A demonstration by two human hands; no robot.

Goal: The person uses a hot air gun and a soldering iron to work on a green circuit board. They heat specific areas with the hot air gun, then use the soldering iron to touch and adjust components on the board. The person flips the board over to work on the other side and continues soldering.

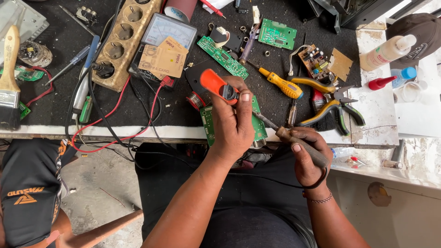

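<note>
My left hand (233, 121) grips an orange and black desoldering pump (217, 84), thumb on its end, held over a green circuit board (209, 120) at the table's front edge. My right hand (308, 158) is closed round the brown handle of a soldering iron (294, 138); its metal tip runs up left under my left hand toward the board. A black cord loops from the iron past my right wrist. The board's middle is hidden by my left hand.
The black mat (183, 110) holds a yellow screwdriver (280, 83), yellow-handled pliers (328, 108), more green boards (277, 33), a meter (167, 28), a brass socket strip (120, 43), red and black leads, and a paintbrush (9, 78). Bottles (388, 51) stand at right. Another person's clothed leg (27, 193) is at lower left.
</note>
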